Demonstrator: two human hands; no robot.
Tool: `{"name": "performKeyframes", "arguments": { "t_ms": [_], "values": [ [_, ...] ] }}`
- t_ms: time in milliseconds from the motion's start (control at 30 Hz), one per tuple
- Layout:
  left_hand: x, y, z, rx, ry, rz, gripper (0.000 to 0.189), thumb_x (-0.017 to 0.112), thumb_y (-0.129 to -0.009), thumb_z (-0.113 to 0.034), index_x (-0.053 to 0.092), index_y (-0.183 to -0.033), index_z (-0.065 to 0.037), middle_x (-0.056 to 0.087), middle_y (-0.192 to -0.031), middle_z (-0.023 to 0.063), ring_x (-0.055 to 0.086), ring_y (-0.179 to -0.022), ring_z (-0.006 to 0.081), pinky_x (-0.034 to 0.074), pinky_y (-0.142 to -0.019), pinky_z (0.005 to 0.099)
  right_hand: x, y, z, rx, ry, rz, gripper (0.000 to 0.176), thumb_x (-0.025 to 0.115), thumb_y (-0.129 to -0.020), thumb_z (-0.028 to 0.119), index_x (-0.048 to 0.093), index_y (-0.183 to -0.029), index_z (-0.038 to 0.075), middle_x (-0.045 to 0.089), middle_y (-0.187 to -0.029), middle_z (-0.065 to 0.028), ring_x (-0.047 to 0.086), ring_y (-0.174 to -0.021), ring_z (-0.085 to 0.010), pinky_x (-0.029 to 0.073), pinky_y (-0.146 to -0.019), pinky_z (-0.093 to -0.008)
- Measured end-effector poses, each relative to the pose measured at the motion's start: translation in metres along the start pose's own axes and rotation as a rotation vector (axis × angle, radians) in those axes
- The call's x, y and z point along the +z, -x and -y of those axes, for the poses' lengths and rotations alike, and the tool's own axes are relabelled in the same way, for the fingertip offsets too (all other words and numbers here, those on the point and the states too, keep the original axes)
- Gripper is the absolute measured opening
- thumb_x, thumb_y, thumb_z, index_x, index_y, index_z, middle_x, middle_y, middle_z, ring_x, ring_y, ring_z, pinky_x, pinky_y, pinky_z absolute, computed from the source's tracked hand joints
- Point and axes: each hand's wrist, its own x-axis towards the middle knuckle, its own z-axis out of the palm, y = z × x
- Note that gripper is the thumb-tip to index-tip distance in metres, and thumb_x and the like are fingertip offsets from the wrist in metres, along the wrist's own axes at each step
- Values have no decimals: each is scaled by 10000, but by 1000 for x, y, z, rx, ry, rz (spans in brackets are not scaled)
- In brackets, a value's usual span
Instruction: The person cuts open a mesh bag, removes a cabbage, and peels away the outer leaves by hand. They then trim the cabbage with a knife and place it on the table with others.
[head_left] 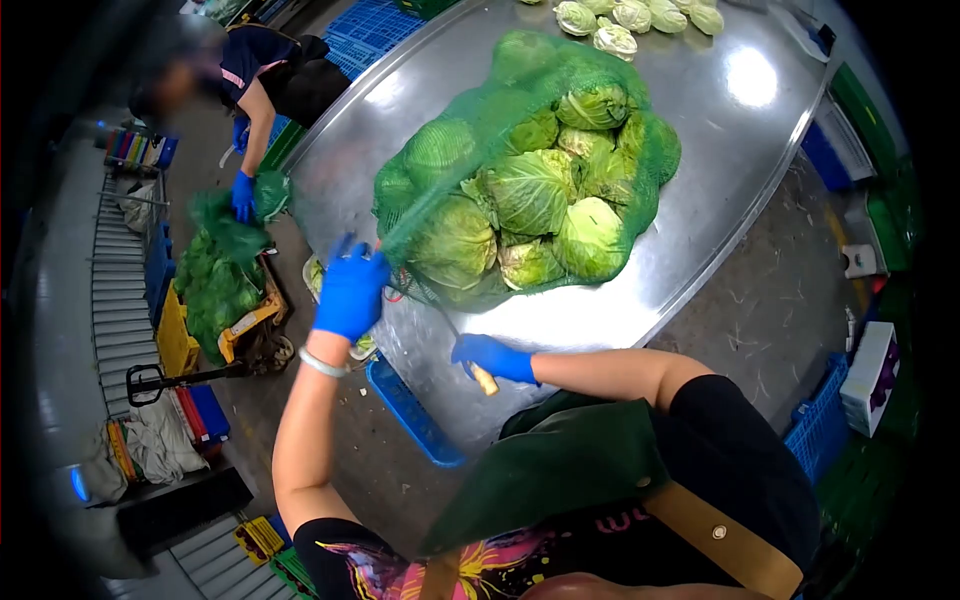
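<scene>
A green mesh bag (655,170), split open along its upper face, lies on the steel table (700,215). Inside it are several cabbages (537,192), some with browned outer leaves. My left hand (350,290), in a blue glove, is closed on the near left edge of the netting. In my blue-gloved right hand (490,358) is a knife (485,381) with a pale handle. Its thin blade points up and left toward the bag's near edge. My right fingers are wrapped round the handle, partly hidden.
Several trimmed cabbages (632,15) sit at the table's far end. On the left, another person in blue gloves holds netting over filled mesh bags (215,290) on a pallet jack (255,318). A blue tray (412,415) is below the table's near left edge.
</scene>
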Motion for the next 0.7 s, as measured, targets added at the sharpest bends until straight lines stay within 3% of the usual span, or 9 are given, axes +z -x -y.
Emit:
{"name": "performKeyframes", "arguments": {
  "t_ms": [133, 200, 267, 333, 433, 533, 600, 667, 700],
  "values": [
    [39, -12, 69, -273, -145, -83, 121, 614, -720, -59, 674, -820, -93, 643, -936, 81, 597, -938, 322, 391, -1040, 502, -35, 39, 43, 205, -145, 229, 221, 596, -945, 282, 633, -988, 69, 551, -683, -32, 556, -602, -123, 468, -559, -282],
    [89, -32, 79, -408, -94, -123, 114, 594, -765, -79, 678, -841, -90, 666, -971, 91, 608, -894, 314, 426, -1000, 460, -40, 59, 61, 206, -38, 87, 212, 557, -979, 242, 616, -1076, 62, 581, -719, -38, 568, -633, -122, 485, -608, -278],
    [153, -46, 84, -580, 404, -265, 230, 600, -875, -84, 708, -1076, -109, 688, -1087, 115, 644, -955, 331, 506, -792, 396, -57, 68, 61, 47, -114, -11, 237, 552, -983, 234, 600, -1135, 58, 618, -819, -54, 589, -699, -126, 497, -681, -275],
    [147, -60, 48, -689, 620, -561, 218, 611, -915, -117, 688, -1116, -84, 681, -1062, 137, 653, -951, 320, 512, -801, 368, -82, 62, 54, -140, -47, -195, 302, 547, -987, 244, 580, -1219, 54, 620, -960, -30, 590, -806, -118, 497, -728, -270],
    [122, -55, -12, -714, 799, -810, 198, 615, -925, -114, 670, -1105, -52, 672, -1034, 154, 649, -930, 304, 510, -834, 357, -98, 60, 92, -32, 138, -461, 390, 593, -953, 241, 566, -1309, 85, 607, -890, -33, 584, -769, -126, 490, -686, -277],
    [123, -44, -50, -728, 649, -660, 284, 641, -932, -213, 642, -1151, -32, 652, -1124, 166, 627, -1016, 312, 482, -913, 395, -99, 36, 95, -39, 337, -495, 518, 637, -915, 233, 500, -1388, 75, 608, -829, -67, 589, -727, -145, 488, -658, -295],
    [123, -45, -59, -965, 688, -469, 438, 618, -941, -323, 585, -1236, -1, 621, -1209, 219, 591, -1129, 369, 453, -967, 420, -113, 6, 81, -126, 570, -549, 675, 682, -870, 243, 397, -1457, 74, 629, -803, -116, 601, -660, -169, 500, -629, -325],
    [148, -48, -56, -1144, 1065, -380, 620, 580, -949, -437, 492, -1371, 9, 556, -1337, 254, 519, -1254, 400, 400, -1058, 422, -118, -15, 90, 38, 474, -545, 695, 691, -862, 243, 381, -1464, 82, 644, -818, -106, 594, -586, -179, 503, -559, -330],
    [153, -52, -53, -1135, 1267, -428, 700, 570, -944, -483, 447, -1425, 10, 476, -1432, 262, 460, -1326, 388, 354, -1109, 409, -106, -17, 107, 53, 300, -530, 546, 693, -863, 221, 456, -1333, 74, 623, -770, -76, 581, -537, -170, 482, -478, -314]
  ]
}}
